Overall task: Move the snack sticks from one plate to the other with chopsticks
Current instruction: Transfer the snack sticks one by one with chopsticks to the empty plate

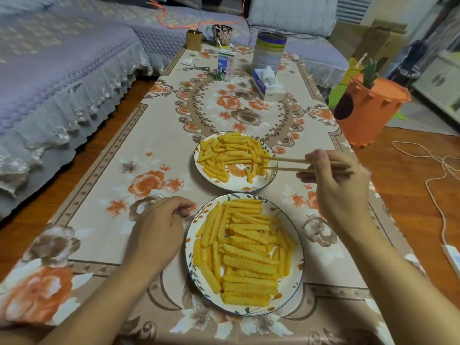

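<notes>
Not much can really be read here. Red Chinese characters are printed down the side of the milk carton (226, 66) near the table's far edge, but they're too blurry to be made out. Nothing else legible is seen.

A long desk (154, 135) stood covered in a beige floral cloth, on a reddish-brown wood floor (410, 170). A sofa (62, 70) with a quilted lavender cover and lace trim ran along the left and across the far end. An orange carrot-shaped bin (368, 110) sat on the floor to the right, cardboard boxes (373, 41) behind it. A white cord (438, 180) trailed across the floor on the right. An orange cord (174, 21) lay on the sofa. Lighting was dim, indoor.
</notes>
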Action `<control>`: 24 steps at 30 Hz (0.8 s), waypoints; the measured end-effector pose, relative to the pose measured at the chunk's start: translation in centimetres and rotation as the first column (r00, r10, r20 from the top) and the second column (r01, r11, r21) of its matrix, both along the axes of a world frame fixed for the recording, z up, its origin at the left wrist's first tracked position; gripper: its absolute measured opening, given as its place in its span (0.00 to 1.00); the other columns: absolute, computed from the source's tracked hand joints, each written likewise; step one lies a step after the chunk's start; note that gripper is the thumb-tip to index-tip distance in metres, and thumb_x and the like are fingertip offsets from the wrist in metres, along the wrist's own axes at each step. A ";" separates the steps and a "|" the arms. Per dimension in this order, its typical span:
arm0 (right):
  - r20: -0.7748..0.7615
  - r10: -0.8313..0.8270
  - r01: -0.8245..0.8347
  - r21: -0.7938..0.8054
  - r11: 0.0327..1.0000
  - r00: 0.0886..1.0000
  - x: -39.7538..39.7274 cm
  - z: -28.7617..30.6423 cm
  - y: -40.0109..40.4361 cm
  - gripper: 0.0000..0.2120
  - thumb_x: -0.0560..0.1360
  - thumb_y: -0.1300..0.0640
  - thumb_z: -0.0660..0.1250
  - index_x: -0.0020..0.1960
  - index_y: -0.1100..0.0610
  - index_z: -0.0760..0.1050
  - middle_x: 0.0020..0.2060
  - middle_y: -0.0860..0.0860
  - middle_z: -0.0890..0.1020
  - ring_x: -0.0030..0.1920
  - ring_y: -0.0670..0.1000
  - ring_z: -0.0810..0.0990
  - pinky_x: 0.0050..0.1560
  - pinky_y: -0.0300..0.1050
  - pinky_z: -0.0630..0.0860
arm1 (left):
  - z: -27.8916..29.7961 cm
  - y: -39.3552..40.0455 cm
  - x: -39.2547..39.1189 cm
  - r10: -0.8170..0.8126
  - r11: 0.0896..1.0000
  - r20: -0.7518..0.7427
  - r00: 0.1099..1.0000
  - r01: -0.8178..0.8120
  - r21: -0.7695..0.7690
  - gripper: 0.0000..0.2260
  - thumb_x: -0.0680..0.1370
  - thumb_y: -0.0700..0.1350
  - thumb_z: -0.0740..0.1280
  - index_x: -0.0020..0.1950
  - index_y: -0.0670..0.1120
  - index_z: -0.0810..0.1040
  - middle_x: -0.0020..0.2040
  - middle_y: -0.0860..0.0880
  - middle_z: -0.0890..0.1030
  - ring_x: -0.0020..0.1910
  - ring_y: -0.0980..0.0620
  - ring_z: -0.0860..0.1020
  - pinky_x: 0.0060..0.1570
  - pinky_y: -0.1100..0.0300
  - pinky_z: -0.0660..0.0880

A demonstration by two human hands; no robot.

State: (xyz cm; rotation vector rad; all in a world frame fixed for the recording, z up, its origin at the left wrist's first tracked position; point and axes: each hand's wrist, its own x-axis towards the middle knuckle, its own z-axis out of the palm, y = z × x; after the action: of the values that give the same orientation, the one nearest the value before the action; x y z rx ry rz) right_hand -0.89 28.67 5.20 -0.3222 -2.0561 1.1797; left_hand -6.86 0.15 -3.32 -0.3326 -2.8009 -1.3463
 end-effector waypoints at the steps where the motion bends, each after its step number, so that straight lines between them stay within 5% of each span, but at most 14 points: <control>1: 0.015 0.001 -0.001 0.000 1.000 1.000 -0.1 -0.1 0.0 0.10 0.84 0.54 0.64 0.48 0.56 0.81 0.40 0.55 0.85 0.36 0.49 0.87 0.39 0.47 0.84 | 0.0 0.0 0.0 -0.002 1.000 -0.004 1.000 0.002 -0.003 0.19 0.79 0.33 0.60 0.55 0.53 0.83 0.48 0.58 0.82 0.49 0.63 0.76 0.46 0.63 0.71; 8: -0.064 0.013 -0.019 -0.086 0.996 0.998 0.8 1.7 -0.8 0.14 0.85 0.53 0.61 0.46 0.57 0.80 0.37 0.58 0.84 0.34 0.53 0.87 0.37 0.51 0.85 | 0.1 0.0 0.1 -0.010 0.999 -0.015 1.000 0.010 -0.035 0.19 0.79 0.33 0.59 0.56 0.53 0.83 0.48 0.58 0.82 0.51 0.57 0.76 0.46 0.58 0.71; 16: -0.057 0.111 -0.123 -0.613 0.780 0.992 4.5 3.3 -2.6 0.24 0.82 0.44 0.57 0.40 0.63 0.74 0.24 0.54 0.78 0.24 0.54 0.81 0.25 0.42 0.79 | 0.5 0.2 0.3 -0.012 0.999 -0.013 1.000 0.012 -0.053 0.19 0.79 0.34 0.59 0.56 0.53 0.83 0.49 0.57 0.82 0.51 0.55 0.76 0.47 0.57 0.72; 24: 0.018 0.124 -0.083 -0.644 0.761 0.992 5.6 3.1 -4.7 0.25 0.85 0.47 0.54 0.40 0.63 0.73 0.22 0.56 0.77 0.23 0.54 0.80 0.23 0.42 0.78 | 0.8 -0.1 0.2 -0.017 1.000 0.033 0.999 0.018 -0.026 0.20 0.79 0.33 0.58 0.55 0.54 0.83 0.49 0.58 0.81 0.51 0.56 0.76 0.44 0.66 0.70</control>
State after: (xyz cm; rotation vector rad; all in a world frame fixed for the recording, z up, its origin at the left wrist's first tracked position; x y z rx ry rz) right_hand 4.67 24.01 8.30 -0.5769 -1.6633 1.9588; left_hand -6.63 0.02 -2.50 -0.3400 -2.8511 -1.3318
